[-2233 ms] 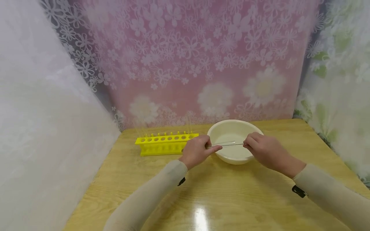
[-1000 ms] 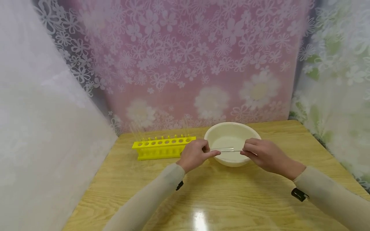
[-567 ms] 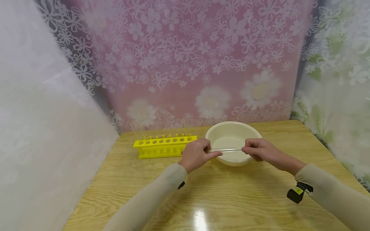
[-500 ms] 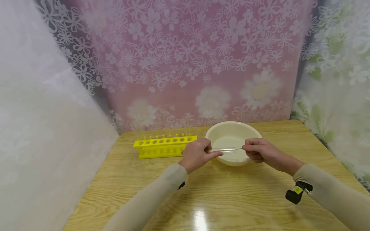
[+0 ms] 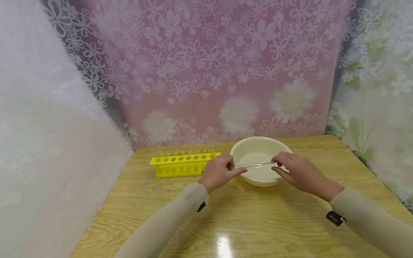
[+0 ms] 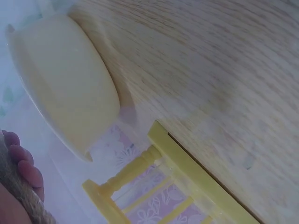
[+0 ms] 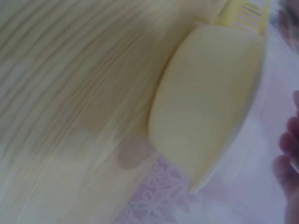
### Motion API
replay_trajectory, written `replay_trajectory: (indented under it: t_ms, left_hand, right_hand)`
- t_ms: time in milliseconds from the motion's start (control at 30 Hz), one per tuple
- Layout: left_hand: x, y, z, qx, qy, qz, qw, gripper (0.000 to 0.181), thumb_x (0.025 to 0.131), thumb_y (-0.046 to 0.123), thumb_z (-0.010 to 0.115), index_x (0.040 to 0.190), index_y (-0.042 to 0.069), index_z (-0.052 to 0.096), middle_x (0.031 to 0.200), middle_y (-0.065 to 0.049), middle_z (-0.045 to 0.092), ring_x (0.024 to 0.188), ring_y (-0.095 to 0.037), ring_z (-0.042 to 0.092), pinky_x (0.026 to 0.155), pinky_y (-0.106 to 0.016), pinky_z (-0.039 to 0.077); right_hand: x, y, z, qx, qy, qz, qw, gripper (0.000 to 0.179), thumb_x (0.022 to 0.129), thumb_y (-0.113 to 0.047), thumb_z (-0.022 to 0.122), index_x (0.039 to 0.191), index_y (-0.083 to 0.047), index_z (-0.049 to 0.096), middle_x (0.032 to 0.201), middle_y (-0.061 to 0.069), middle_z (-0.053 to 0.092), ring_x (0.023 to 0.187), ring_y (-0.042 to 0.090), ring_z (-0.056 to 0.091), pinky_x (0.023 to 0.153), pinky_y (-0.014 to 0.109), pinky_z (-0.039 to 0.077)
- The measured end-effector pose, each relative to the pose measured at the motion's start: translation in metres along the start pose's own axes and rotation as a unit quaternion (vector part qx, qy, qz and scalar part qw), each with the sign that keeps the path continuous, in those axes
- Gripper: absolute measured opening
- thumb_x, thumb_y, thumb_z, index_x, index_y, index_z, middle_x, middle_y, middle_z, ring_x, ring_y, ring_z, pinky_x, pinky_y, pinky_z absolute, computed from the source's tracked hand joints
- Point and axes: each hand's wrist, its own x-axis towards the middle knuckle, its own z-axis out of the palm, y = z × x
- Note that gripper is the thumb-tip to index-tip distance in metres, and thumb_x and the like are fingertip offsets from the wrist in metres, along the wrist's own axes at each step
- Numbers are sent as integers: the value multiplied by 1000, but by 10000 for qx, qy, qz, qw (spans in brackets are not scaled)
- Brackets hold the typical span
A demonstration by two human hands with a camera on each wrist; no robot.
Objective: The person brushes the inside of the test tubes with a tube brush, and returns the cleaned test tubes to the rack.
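Gripping a glass tube [image 5: 253,165] in the left hand [image 5: 218,170], with bent fingers around it and the thumb stretched alongside toward the mouth, probably to stop it turning or slipping. At that mouth, pinching the outer end of a thin rod [image 5: 267,163] with the bent fingertips of the right hand [image 5: 301,173], but with the thumb apart just below, perhaps so as to leave the rod free to turn. Apparently running into the tube, though hard to make out where through the clear glass. Held nearly level, end toward end, likely to line up rod and mouth. Raised over the near side of a white bowl [image 5: 262,183], presumably so as to catch any drips and spare the wooden table [image 5: 180,215]. To the left of the bowl, set within easy reach, a yellow rack [image 5: 177,175], with clear tubes [image 5: 210,143] standing near both ends, most likely for safe storage upright. From both wrist views, impossible to make out the held tube or rod.
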Motion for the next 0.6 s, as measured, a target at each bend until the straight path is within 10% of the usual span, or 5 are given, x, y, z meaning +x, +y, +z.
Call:
replay_trajectory:
  t_ms: [200,600]
  left_hand:
    - [1,0,-1,-176,-180,19,9997,47,86,70,64,75,25,54,69,11,54,56,-8,48,50,-23,39]
    - [1,-3,3,-97,-226,132,9996,47,86,71,61,73,26,55,68,12,55,54,-7,50,49,-24,42]
  right_hand:
    - [0,4,2,-727,671,-1052,9895,46,110,-37,39,100,-5,69,90,5,67,72,16,65,55,32,53]
    - [3,4,3,-903,744,-2021,9724,38,110,-26,41,88,-11,69,80,-3,63,62,13,58,49,31,47]
